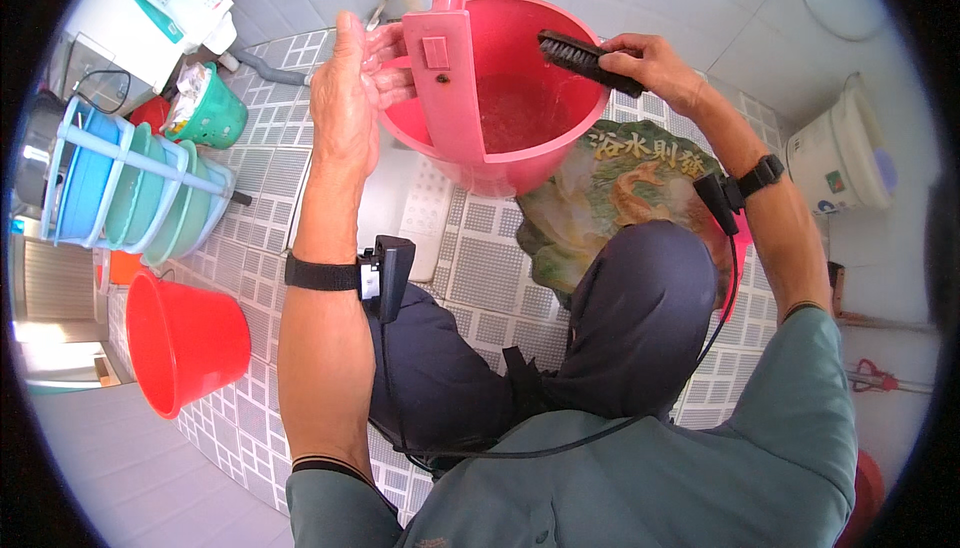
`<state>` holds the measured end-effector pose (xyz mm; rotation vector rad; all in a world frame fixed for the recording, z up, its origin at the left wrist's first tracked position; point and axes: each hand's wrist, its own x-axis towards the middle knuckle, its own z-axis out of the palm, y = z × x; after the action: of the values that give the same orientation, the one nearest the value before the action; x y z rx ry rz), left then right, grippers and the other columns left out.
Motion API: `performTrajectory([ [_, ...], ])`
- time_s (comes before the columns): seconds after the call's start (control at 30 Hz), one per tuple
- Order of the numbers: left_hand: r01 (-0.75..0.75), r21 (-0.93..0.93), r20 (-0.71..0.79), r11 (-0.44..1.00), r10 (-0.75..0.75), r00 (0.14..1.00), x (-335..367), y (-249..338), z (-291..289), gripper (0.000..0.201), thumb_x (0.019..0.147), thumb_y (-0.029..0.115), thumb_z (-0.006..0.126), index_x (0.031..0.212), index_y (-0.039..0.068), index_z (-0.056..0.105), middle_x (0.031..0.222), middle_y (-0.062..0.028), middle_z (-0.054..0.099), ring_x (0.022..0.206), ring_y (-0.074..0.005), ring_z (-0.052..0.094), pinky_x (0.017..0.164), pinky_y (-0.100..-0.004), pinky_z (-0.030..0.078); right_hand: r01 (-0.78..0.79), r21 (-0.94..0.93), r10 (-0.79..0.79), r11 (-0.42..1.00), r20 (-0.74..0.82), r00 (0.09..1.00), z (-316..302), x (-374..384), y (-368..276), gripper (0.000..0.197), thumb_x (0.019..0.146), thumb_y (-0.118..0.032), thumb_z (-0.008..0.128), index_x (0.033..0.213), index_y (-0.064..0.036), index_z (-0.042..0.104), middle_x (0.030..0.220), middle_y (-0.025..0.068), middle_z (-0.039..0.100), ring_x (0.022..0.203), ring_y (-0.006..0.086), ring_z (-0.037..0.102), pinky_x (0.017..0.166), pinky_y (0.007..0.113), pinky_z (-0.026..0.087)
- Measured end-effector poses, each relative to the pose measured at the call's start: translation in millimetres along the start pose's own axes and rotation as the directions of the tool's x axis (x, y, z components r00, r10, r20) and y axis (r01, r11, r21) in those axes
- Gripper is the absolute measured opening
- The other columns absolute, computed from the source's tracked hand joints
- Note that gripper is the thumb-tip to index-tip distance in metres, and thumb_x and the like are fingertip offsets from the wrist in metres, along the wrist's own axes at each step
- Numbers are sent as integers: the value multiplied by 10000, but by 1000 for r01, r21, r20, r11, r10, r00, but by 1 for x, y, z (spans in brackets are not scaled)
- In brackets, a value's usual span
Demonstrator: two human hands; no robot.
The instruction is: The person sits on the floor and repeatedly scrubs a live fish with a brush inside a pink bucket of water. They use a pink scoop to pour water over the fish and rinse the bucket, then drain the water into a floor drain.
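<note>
A pink bucket [510, 178] stands on the floor in front of my knees, with shallow water visible inside it. A broad pink plastic bar [450, 113], part of an upright handle or frame, rises over its near left side. My left hand [345, 98] is at the left of this bar, thumb raised and fingers stretched apart; some fingertips are hidden behind it. Whether the fingers bear on the bar is unclear. Over the bucket's right rim, my right hand [650, 68] grips one end of a dark scrub brush [580, 56], its bristles turned toward the bucket's inside.
A patterned mat [560, 238] lies right of the bucket on tiled floor. At left stand a red bucket [190, 343], a rack of basins [135, 188] and a green waste basket [225, 113]. A white bucket [835, 163] stands by the right wall.
</note>
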<state>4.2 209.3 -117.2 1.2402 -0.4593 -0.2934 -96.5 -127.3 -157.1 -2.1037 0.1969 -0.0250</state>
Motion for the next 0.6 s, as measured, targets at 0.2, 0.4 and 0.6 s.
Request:
performTrajectory([
  [0.2, -22, 131, 59, 991, 14, 998, -4, 0, 4, 656, 949, 501, 547, 1251, -81, 530, 1129, -158, 633, 908, -191, 662, 810, -305, 523, 43, 332, 32, 942, -215, 976, -16, -41, 50, 354, 896, -312, 624, 1046, 7, 658, 833, 58, 625, 726, 134, 567, 597, 277, 456],
  [0.4, -154, 196, 94, 968, 138, 986, -12, 0, 33, 497, 819, 288, 792, 1145, -34, 601, 1000, -103, 686, 883, -152, 660, 809, -282, 532, -297, 84, 306, 951, -370, 877, 2, -107, 189, 348, 891, -322, 608, 927, 23, 636, 742, 107, 610, 667, 170, 591, 596, 331, 487],
  [0.6, -194, 288, 135, 938, 161, 978, -9, -16, 42, 417, 774, 150, 813, 1088, -13, 591, 983, -88, 687, 843, -141, 654, 765, -282, 538, -341, -385, 190, 857, -379, 906, 78, -156, 275, 368, 846, -301, 647, 985, 39, 670, 878, 266, 671, 868, 410, 657, 764, 450, 515],
])
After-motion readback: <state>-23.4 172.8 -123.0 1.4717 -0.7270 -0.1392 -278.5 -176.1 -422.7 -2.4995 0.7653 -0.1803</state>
